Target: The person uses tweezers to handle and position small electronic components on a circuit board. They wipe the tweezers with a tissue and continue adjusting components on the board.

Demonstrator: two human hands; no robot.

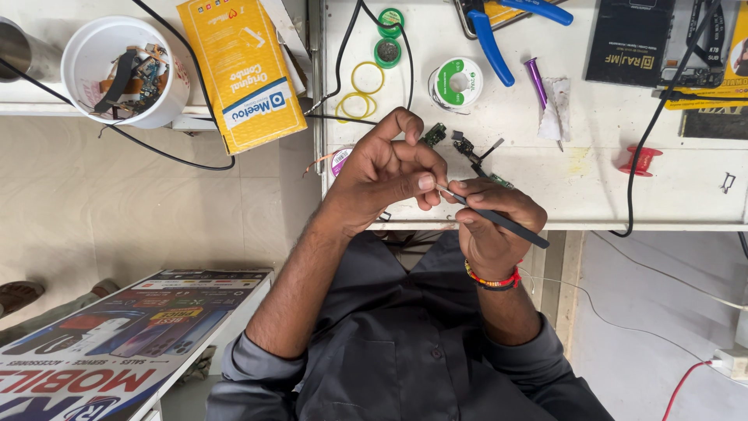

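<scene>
The left hand (386, 175) has its fingers curled in, thumb and forefinger pinched on something too small to make out. The right hand (491, 222), with a beaded bracelet (492, 279) at the wrist, grips a slim dark metal pair of tweezers (499, 218), whose tip meets the left fingertips. Both hands hover at the near edge of the white worktable (592, 187). At twelve o'clock from the hands lie small green circuit boards (463, 146); at one o'clock, a white solder spool (456, 81).
</scene>
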